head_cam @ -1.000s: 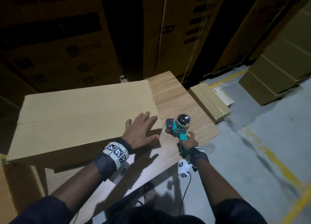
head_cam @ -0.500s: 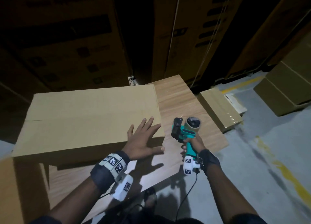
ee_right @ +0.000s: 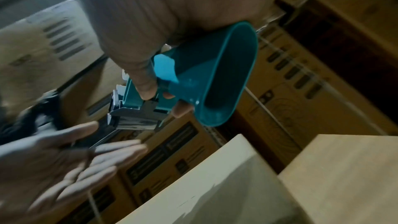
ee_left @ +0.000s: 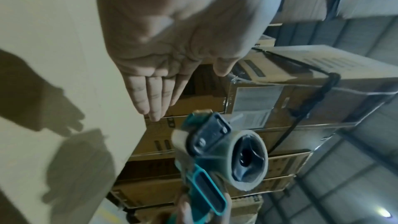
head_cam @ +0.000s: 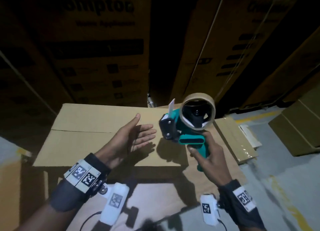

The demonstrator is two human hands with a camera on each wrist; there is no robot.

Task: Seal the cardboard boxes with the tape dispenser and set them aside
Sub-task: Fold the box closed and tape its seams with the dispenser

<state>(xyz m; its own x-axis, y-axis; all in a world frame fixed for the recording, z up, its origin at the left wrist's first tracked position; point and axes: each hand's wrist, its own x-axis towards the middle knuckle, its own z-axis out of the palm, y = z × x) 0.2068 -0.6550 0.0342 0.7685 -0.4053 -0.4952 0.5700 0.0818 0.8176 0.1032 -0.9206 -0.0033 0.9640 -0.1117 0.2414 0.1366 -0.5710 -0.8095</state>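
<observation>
Stacked cartons wall in our dim work spot. On the tabletop (head_cam: pixel 195 175) lies the cardboard box (head_cam: pixel 90 126), flaps closed, seam untaped. Our right hand (head_cam: pixel 210 158) clamps the teal tape dispenser (head_cam: pixel 188 125) above it; left hand (head_cam: pixel 136 139) hovers, fingers apart. Next, we judge: find the tape end.

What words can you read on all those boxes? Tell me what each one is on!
"ompto": big dark letters, cut off at the frame edge, on the tall stacked carton behind the table.
Smaller line beneath it: too blurred to read.
Paper labels on the wrapped carton: too small to read.
Square black-and-white codes on the wrist bands: patterns, no words.
</observation>
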